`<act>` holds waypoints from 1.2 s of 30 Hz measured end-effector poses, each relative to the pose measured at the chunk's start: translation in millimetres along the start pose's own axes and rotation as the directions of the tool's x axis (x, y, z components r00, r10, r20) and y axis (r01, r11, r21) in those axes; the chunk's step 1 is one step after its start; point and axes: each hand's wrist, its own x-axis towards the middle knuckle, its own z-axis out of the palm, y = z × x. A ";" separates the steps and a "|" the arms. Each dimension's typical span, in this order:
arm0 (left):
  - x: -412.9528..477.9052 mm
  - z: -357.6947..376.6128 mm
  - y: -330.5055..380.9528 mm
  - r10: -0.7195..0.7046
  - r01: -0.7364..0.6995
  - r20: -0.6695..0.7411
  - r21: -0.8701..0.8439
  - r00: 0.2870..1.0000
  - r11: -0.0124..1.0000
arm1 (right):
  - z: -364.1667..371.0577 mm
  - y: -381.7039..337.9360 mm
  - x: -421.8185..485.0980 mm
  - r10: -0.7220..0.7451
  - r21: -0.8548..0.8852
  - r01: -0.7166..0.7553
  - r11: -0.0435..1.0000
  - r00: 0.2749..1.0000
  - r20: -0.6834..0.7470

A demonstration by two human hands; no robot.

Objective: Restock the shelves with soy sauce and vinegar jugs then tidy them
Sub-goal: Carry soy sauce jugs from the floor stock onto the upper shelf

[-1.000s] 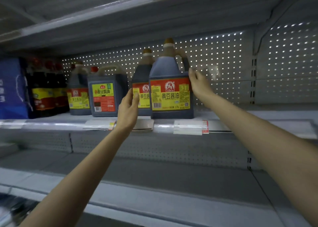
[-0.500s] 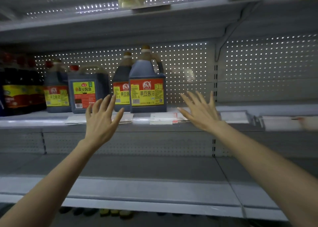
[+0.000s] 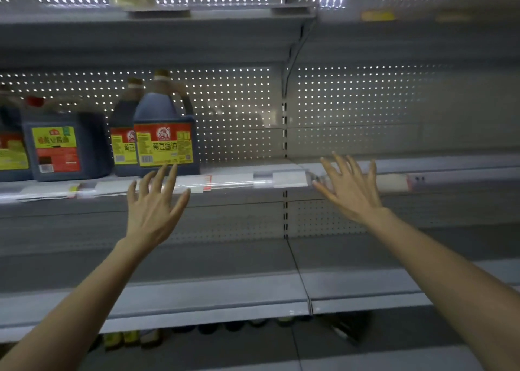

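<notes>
Two bare forearms reach forward from the bottom corners, and both hands are spread wide with straight fingers, holding nothing. The left hand (image 3: 153, 210) hovers just below and in front of the front soy sauce jug (image 3: 166, 142), its fingertips level with the jug's base but apart from it. The right hand (image 3: 349, 190) is well to the right of that jug, past the upright seam (image 3: 284, 145) between the shelf bays.

Below the jug, the lower shelf (image 3: 197, 303) runs across the whole width as bare grey board. Under it, dim bottles (image 3: 126, 339) stand too blurred to identify.

The front soy sauce jug stands upright at the front lip of the middle shelf (image 3: 233, 183), its red and yellow label facing out above the price rail. Touching or nearly touching its left side, slightly behind, is a second matching jug (image 3: 123, 139). Left of that stands a square jug (image 3: 59, 148) with a green-yellow label, and another jug (image 3: 11, 151) is cut off by the frame edge. To the right of the front jug the shelf is open board as far as the seam and on through the next bay, backed by the pegboard panel (image 3: 239, 111). The upper shelf (image 3: 168, 32) overhangs the jug's cap with a gap between.

A second ago both hands touched the front jug's sides; half a second ago they had let go. Now they are further off, and the jugs sit further left in view.
</notes>
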 end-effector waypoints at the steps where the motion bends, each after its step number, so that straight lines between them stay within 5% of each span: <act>1: -0.2 0.7 10.6 0.012 -0.012 0.004 -0.008 1.000 1.000 | -1.9 10.5 -8.6 0.014 -0.003 -0.014 1.000 1.000 0.016; 18: -7.6 47.1 223.4 0.331 -0.306 0.044 -0.286 0.943 0.908 | -45.8 188.7 -145.4 0.334 -0.209 -0.309 0.928 0.938 0.094; 29: -17.1 88.6 358.8 0.665 -0.609 -0.001 -0.400 0.747 0.684 | -59.7 237.3 -231.5 0.612 -0.382 -0.540 0.750 0.786 0.091; 36: -48.4 125.3 421.4 0.801 -0.703 0.006 -0.475 0.598 0.529 | -55.4 240.0 -298.4 0.776 -0.474 -0.654 0.590 0.620 0.112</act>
